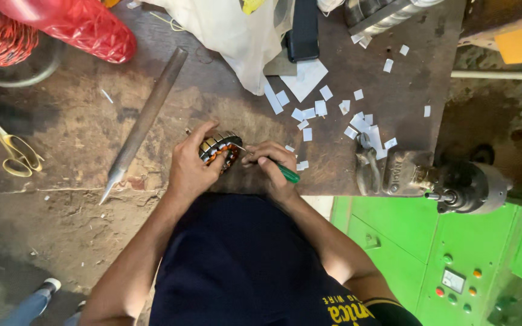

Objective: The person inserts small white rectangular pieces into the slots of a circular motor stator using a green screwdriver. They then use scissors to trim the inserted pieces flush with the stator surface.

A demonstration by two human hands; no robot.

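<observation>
Left hand [190, 166] is clamping the round metal stator with orange copper windings [220, 149] at the edge of the worn brown workbench [80, 130]; right hand [271, 162] is pinching a green-handled pick [286, 172], its tip probing the stator. A slip could be nicking the windings, I'd say.

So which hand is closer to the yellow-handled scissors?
Left. The left hand grips the round copper-wound motor stator, on the side toward the yellow-handled scissors at the bench's left edge. The right hand, holding a green-handled tool, is farther away.
</observation>
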